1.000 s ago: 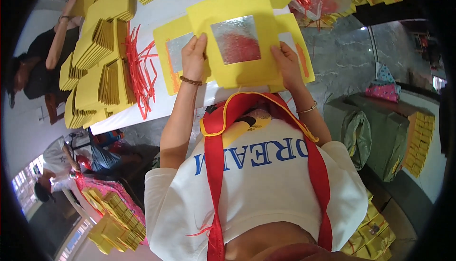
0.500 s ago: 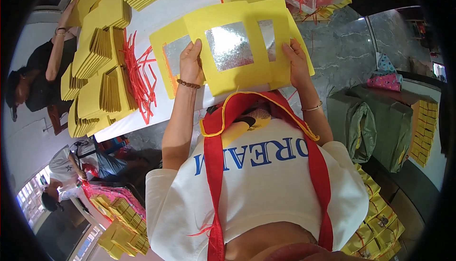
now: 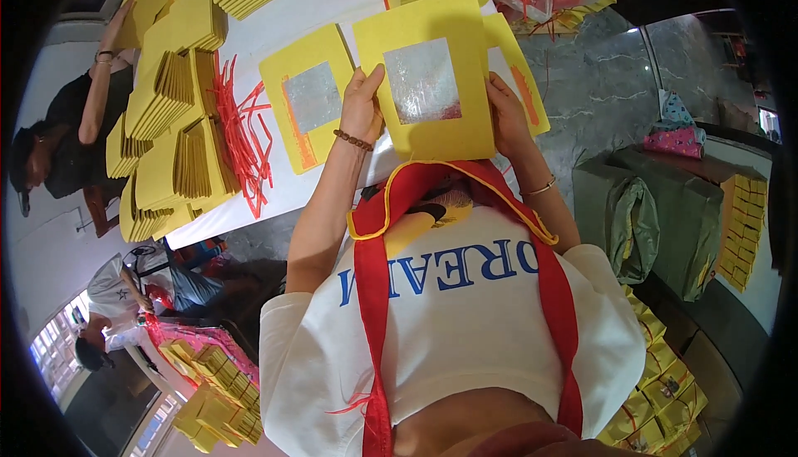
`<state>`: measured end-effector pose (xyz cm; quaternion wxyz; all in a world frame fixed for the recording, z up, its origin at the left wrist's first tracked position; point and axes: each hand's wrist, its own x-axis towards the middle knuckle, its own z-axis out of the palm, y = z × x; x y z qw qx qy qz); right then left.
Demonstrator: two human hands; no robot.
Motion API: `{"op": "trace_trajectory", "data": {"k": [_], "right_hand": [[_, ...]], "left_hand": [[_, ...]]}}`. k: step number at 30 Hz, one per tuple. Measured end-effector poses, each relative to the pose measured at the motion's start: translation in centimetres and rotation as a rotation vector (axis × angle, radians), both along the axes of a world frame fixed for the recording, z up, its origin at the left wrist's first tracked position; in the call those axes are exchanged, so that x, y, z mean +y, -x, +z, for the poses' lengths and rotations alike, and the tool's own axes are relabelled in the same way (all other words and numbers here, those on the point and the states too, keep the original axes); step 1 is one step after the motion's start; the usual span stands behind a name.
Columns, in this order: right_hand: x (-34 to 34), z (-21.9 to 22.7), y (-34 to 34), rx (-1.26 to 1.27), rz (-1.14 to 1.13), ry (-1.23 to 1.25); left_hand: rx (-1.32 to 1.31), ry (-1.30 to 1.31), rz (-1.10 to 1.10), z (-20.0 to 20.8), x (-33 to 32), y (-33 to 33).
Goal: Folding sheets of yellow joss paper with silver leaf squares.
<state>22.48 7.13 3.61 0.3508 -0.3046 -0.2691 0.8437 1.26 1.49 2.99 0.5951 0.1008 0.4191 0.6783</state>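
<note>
Watching remotely through the head camera; the yellow sheet (image 3: 436,75) is up between both hands, over the near edge of the white table (image 3: 270,8), its silver square (image 3: 422,83) facing me; I cannot tell whether it is a single sheet or several together; left hand (image 3: 362,108) at the sheet's left edge, below mid-height, thumb laid on the front face just left of the silver, other fingers mostly hidden behind, so I read it as clamped on the sheet; right hand (image 3: 509,116) at the opposite edge, partly covered by the sheet; I cannot tell whether those fingers are closed on it or only touching; silver square lies clear of the fingers on both sides; second sheet (image 3: 307,95) flat on the table, left of the left hand, silver patch and orange strip showing; third sheet (image 3: 517,41) beyond the right hand, partly covered; farther left, loose red ribbons (image 3: 245,133) beside folded yellow stacks (image 3: 179,100).
</note>
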Motion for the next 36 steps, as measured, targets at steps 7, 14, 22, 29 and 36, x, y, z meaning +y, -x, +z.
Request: {"op": "trace_trajectory", "data": {"k": [7,14,22,29,36], "right_hand": [[-0.1,-0.6,-0.2,0.014,0.02,0.012],[0.0,1.0,0.0,0.073,0.045,0.006],[0.3,1.3,-0.7,-0.062,-0.006,0.034],[0.6,0.1,-2.4,-0.395,0.072,-0.163],[5.7,-3.4,-16.7,0.02,-0.314,0.009]], "left_hand": [[0.133,0.014,-0.023,-0.6,0.4,0.2],[-0.099,0.003,-0.138,-1.4,0.2,-0.3],[0.179,-0.034,0.062,0.1,0.7,-1.7],[0.337,-0.076,-0.012,-0.2,1.4,-3.7],[0.057,0.23,-0.188,-1.5,1.1,-3.6]]}}
